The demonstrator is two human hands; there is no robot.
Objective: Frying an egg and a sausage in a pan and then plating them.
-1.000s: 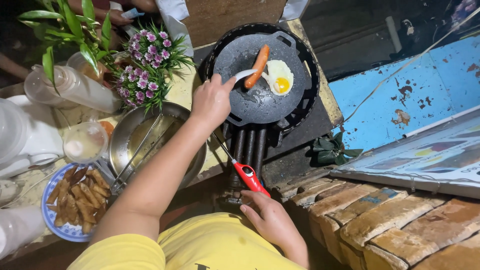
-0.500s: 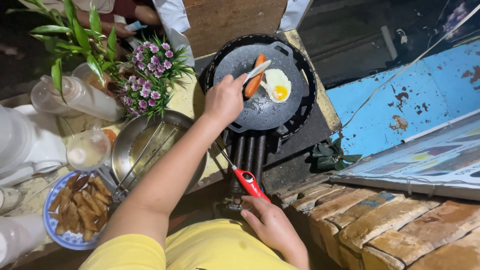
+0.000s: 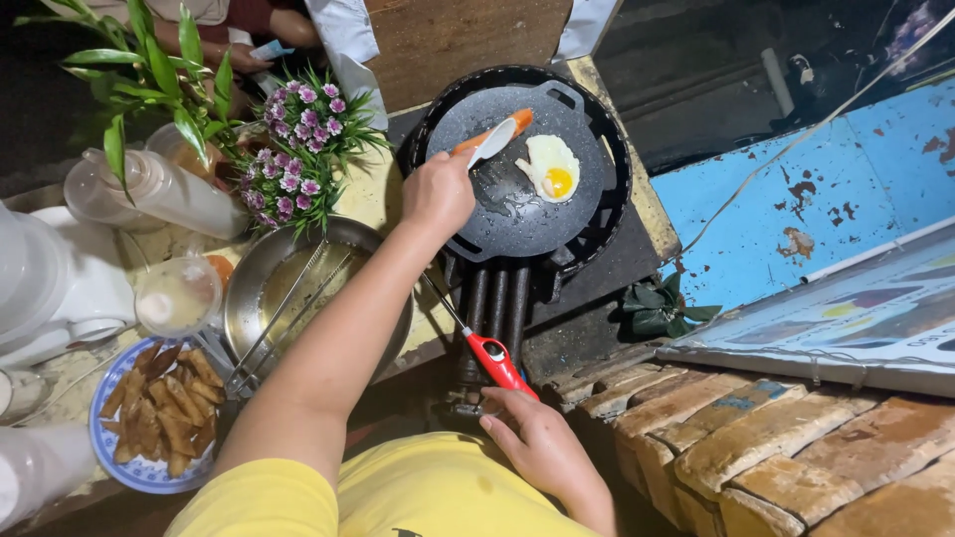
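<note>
At the far left of the tabletop (image 3: 383,199) lies one blue-rimmed round plate (image 3: 104,452) heaped with brown fried strips, beside one small lidded clear plastic cup (image 3: 177,295) and one clear plastic bottle (image 3: 149,189) lying on its side; next comes one shiny round steel bowl (image 3: 298,288) with a pair of metal tongs (image 3: 284,318) resting across it, and behind it one bunch of small purple flowers with green leaves (image 3: 303,149). Further right, the left hand (image 3: 438,194) is clenched on a white-bladed spatula (image 3: 494,141), and since a second ago it has pushed the single orange sausage (image 3: 489,134) from the middle of the one round black speckled frying pan (image 3: 517,164) up towards its far-left rim, so the sausage now lies apart from the one fried egg (image 3: 550,167), which has stayed put; to my eye that frees the pan's centre. Below, the right hand (image 3: 542,452) rests with its fingertips on the red handle of one long-nosed gas lighter (image 3: 487,353), its grip loose rather than closed round it, as before. At the right stand worn bricks (image 3: 756,438)
</note>
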